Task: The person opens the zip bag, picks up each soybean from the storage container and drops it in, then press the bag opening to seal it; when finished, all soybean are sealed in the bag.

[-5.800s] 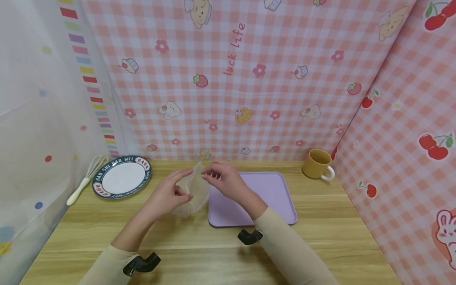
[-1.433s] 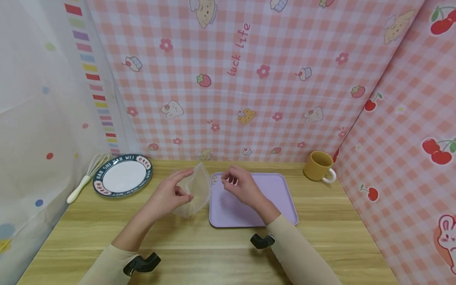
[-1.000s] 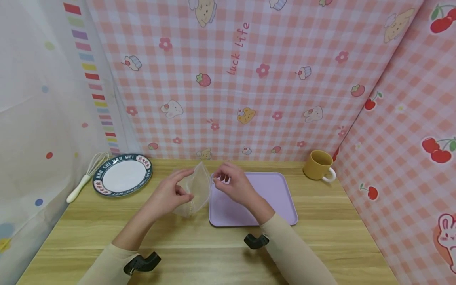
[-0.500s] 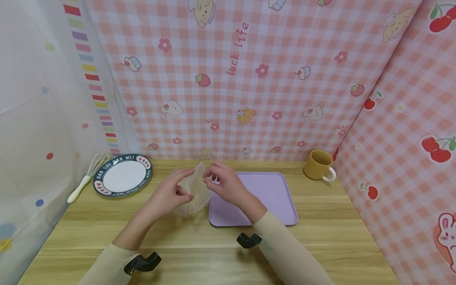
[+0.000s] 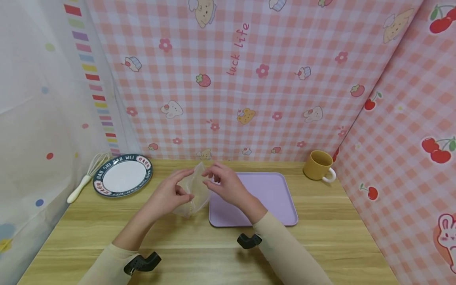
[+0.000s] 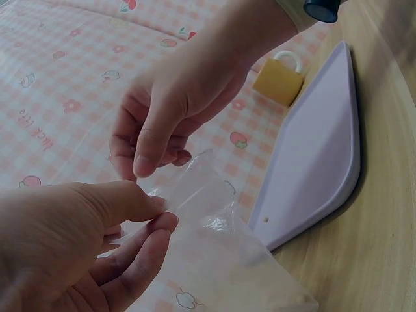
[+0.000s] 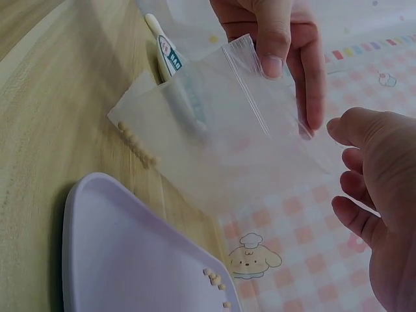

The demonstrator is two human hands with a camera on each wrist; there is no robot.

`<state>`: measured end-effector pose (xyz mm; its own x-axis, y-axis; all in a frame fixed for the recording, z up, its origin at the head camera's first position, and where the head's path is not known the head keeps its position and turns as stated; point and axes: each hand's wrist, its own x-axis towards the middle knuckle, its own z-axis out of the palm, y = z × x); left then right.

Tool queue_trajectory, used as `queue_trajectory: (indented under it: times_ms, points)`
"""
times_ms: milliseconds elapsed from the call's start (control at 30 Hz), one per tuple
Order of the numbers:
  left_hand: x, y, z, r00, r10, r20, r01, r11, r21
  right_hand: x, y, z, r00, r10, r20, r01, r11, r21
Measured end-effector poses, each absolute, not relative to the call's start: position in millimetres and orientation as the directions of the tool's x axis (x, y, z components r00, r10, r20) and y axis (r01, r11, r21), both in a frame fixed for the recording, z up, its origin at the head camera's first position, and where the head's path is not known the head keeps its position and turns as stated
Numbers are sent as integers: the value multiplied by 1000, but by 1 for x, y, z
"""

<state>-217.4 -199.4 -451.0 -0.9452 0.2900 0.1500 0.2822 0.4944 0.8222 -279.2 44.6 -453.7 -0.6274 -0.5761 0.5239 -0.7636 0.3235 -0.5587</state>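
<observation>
My left hand (image 5: 170,193) pinches the edge of a clear plastic zip bag (image 7: 221,110) between thumb and fingers and keeps it tilted, mouth towards the right. Small tan pellets (image 7: 135,144) lie along the bag's lower corner. At the bag's mouth is my right hand (image 5: 228,185), its thumb and index finger slightly apart and the other fingers loosely curled; no piece shows between them. A lilac tray (image 5: 263,194) stands beside the bag, under my right hand. A few more pellets (image 7: 214,278) sit in its corner, hidden by the right hand in the head view.
On the left lie a dark-rimmed plate (image 5: 122,176) and a whisk (image 5: 85,180) with a cream handle. A yellow mug (image 5: 318,165) with a white handle stands at the back right. Checked cloth walls (image 5: 228,95) close off the back and right of the wooden table (image 5: 199,253).
My right hand came from over the tray's left corner to the bag's mouth, and its pinching thumb and finger have parted slightly. The left hand and the bag have barely moved.
</observation>
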Motion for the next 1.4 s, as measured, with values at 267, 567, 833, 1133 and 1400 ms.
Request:
queue_trajectory:
  times_ms: [267,567,833,1133,1400]
  points:
    - [-218,-199,-452,-948,283,147,276,493,825,-283,54,-458,-674,-539,505,-723,342,-600]
    - [-218,-199,-451,-951,272,148,273,507,817,-289,73,-464,-725,-496,478,-673,362,-646]
    - [-216,-200,-451,-952,271,140,265,505,821,-312,98,-486,-852,-378,362,-503,405,-764]
    - [-216,-200,-452,-951,274,142,267,503,822,-340,105,-524,-830,-506,234,-493,471,-732]
    - [-217,-199,-453,-949,279,146,273,499,823,-349,102,-534,-859,-504,86,-405,569,-716]
